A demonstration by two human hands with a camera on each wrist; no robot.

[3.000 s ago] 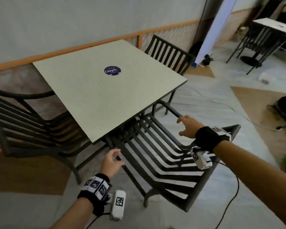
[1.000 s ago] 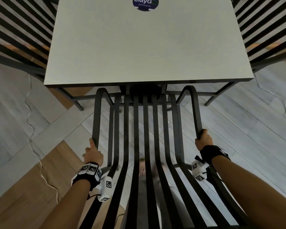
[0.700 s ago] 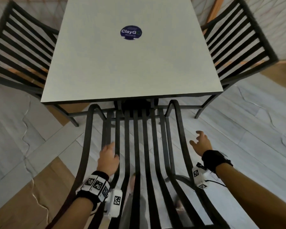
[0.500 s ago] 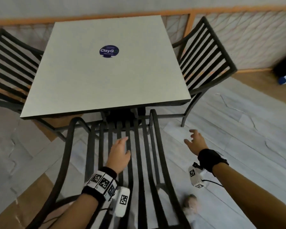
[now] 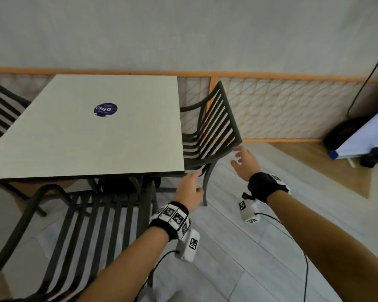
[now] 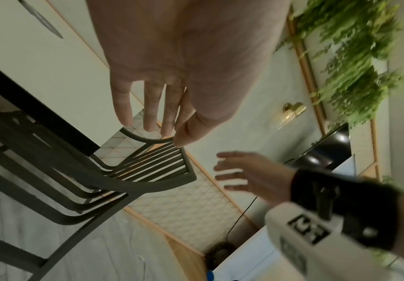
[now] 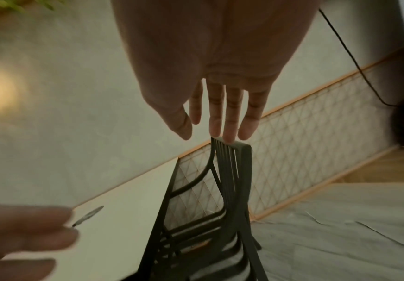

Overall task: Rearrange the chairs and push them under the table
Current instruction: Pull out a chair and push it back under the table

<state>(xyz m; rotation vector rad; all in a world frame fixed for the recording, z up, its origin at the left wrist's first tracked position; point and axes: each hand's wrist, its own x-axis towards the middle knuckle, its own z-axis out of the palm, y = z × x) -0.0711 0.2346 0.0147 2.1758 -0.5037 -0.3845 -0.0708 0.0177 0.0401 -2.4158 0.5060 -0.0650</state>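
Note:
A pale square table (image 5: pixel 85 138) with a round blue sticker stands by the wall. One black slatted chair (image 5: pixel 92 225) sits in front of me with its seat under the table edge. A second black chair (image 5: pixel 214 131) stands at the table's right side, its seat partly under the top. My left hand (image 5: pixel 191 186) hovers with straight fingers by the table's near right corner, beside that chair's front leg. My right hand (image 5: pixel 242 159) is spread just short of the chair's near back corner (image 7: pixel 234 150). Neither hand holds anything. A third chair (image 5: pixel 0 110) shows at far left.
A lattice panel with an orange rail (image 5: pixel 282 110) runs along the wall behind the right chair. A white banner stand (image 5: pixel 362 136) and a dark bag (image 5: pixel 340 134) sit at the far right. Cables (image 5: pixel 303 258) trail from my wrists over the grey floor. Green plants (image 6: pixel 352 57) hang overhead.
Both hands let go of the near chair's armrests and swung right toward the right-hand chair. My view turned right and lifted with them.

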